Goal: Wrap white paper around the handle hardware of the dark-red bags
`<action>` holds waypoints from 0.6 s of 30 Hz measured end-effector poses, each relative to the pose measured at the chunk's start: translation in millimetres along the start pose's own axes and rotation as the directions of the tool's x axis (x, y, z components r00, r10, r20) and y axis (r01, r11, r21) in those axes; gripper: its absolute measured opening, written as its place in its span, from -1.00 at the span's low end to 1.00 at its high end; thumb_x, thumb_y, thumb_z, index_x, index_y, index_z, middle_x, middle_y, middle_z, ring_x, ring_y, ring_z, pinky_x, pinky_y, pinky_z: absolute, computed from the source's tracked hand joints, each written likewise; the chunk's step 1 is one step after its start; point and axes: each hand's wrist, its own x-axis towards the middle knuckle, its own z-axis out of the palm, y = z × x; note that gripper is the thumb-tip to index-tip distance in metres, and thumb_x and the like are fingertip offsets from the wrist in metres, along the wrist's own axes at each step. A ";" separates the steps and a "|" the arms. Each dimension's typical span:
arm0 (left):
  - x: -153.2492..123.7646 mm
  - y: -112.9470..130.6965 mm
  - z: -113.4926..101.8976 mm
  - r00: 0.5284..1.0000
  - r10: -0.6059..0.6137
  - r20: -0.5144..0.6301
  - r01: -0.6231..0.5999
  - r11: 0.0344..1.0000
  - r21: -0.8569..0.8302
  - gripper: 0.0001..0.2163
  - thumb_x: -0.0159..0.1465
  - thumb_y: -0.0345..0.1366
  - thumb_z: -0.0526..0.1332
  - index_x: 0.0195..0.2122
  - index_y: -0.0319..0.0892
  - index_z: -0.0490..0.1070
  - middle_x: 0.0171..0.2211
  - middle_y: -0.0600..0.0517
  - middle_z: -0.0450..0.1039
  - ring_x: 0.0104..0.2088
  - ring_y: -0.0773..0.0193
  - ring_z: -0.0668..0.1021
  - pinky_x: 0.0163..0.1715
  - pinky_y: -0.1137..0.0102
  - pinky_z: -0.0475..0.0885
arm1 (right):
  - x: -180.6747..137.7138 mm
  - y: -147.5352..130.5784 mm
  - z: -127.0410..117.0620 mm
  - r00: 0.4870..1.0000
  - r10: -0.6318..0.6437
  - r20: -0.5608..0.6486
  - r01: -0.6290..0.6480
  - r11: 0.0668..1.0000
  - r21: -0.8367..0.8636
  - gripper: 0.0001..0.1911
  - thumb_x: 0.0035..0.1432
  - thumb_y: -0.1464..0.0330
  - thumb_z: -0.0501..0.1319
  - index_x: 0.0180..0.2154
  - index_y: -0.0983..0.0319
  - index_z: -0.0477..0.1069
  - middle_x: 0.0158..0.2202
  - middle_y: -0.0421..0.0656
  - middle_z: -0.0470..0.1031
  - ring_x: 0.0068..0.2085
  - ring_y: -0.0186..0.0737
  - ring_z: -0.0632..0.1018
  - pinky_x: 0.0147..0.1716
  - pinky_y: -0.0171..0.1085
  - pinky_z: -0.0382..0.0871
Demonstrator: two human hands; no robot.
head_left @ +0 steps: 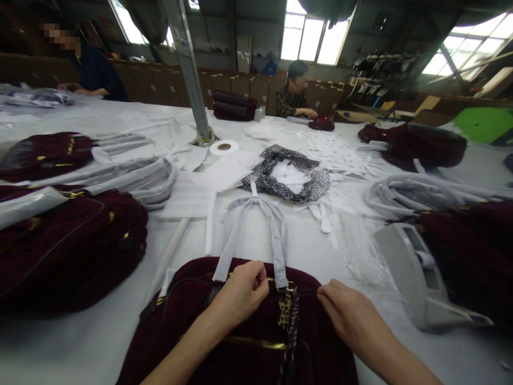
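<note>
A dark maroon handbag (192, 315) lies in front of me, with gold zippers and paper-wrapped handles (276, 240) reaching away across the table. My left hand (246, 283) is closed above the bag's top zipper, between the handle ends; what its fingertips pinch, if anything, is hidden. At the upper right edge of the bag, my right hand (344, 307) is closed with thumb and fingers pinching the fabric. Between the hands hang a leopard-print tag (284, 311) and a braided dark strap (294, 326).
More maroon bags (108, 240) lie at left and right. A grey tape dispenser (417, 278) stands to the right. Beyond my bag are a black-and-white knit pouch (264, 174) holding white pieces, a white roll (224, 148) and a metal post (190, 75). Two people work across the table.
</note>
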 end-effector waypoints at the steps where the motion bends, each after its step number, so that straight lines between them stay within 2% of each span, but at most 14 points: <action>1: -1.6 1.8 -1.9 1.000 -0.003 -0.019 0.003 1.000 -0.003 -0.91 0.12 -0.37 0.05 -0.52 -0.15 0.25 -0.60 0.13 0.29 -0.57 0.38 0.31 -0.55 0.47 0.11 | 0.1 0.7 -3.2 0.999 0.010 -0.036 -0.011 1.000 -0.021 -0.74 0.20 0.36 -0.01 -0.45 0.19 0.38 -0.48 -0.17 0.39 -0.47 -0.25 0.48 -0.45 -0.31 0.26; 4: -7.3 10.4 -7.6 0.998 -0.004 -0.063 0.002 1.000 -0.029 -0.91 0.11 -0.38 0.05 -0.52 -0.15 0.25 -0.59 0.14 0.28 -0.56 0.39 0.31 -0.54 0.47 0.12 | 2.5 0.1 -13.7 0.990 0.015 -0.141 -0.016 1.000 -0.004 -0.78 0.19 0.32 0.02 -0.46 0.19 0.35 -0.48 -0.16 0.41 -0.48 -0.23 0.47 -0.46 -0.29 0.27; 7: -12.1 19.3 -10.3 0.998 -0.040 -0.057 0.034 0.994 -0.105 -0.91 0.13 -0.35 0.06 -0.50 -0.16 0.29 -0.58 0.13 0.33 -0.56 0.39 0.32 -0.55 0.48 0.14 | 5.9 -4.1 -20.9 0.978 0.018 -0.207 0.006 0.993 0.117 -0.81 0.18 0.31 0.04 -0.43 0.19 0.36 -0.47 -0.17 0.45 -0.47 -0.24 0.48 -0.45 -0.31 0.30; 10: -12.8 24.7 -7.4 0.990 -0.126 -0.057 0.109 0.966 -0.235 -0.89 0.14 -0.30 0.08 -0.48 -0.16 0.32 -0.55 0.10 0.39 -0.54 0.38 0.39 -0.53 0.49 0.19 | 8.5 -9.9 -19.8 0.964 0.043 -0.262 0.030 0.962 0.271 -0.83 0.19 0.32 0.05 -0.33 0.19 0.39 -0.47 -0.18 0.49 -0.45 -0.26 0.51 -0.42 -0.32 0.35; 12: -10.6 26.8 -2.2 0.980 -0.200 -0.015 0.179 0.908 -0.380 -0.87 0.15 -0.24 0.09 -0.45 -0.17 0.32 -0.56 0.08 0.41 -0.54 0.37 0.43 -0.55 0.49 0.22 | 10.2 -14.7 -14.3 0.953 0.070 -0.293 0.048 0.924 0.379 -0.82 0.20 0.31 0.05 -0.27 0.20 0.40 -0.47 -0.18 0.50 -0.44 -0.27 0.52 -0.39 -0.32 0.38; 15: -5.5 28.1 8.3 0.959 -0.259 0.119 0.274 0.726 -0.631 -0.83 0.16 -0.18 0.10 -0.42 -0.19 0.28 -0.55 0.06 0.44 -0.59 0.37 0.44 -0.60 0.49 0.27 | 14.0 -24.8 -3.2 0.957 0.120 -0.263 0.059 0.811 0.582 -0.77 0.22 0.27 0.04 -0.23 0.22 0.41 -0.47 -0.17 0.52 -0.45 -0.28 0.53 -0.40 -0.32 0.42; 18: -1.6 25.8 17.4 0.963 -0.241 0.123 0.250 0.620 -0.744 -0.80 0.14 -0.16 0.13 -0.44 -0.20 0.25 -0.54 0.08 0.41 -0.60 0.42 0.43 -0.58 0.50 0.31 | 19.5 -35.2 5.3 0.971 0.177 -0.158 0.020 0.603 0.797 -0.73 0.18 0.22 0.10 -0.19 0.24 0.41 -0.40 -0.12 0.55 -0.42 -0.25 0.55 -0.39 -0.30 0.45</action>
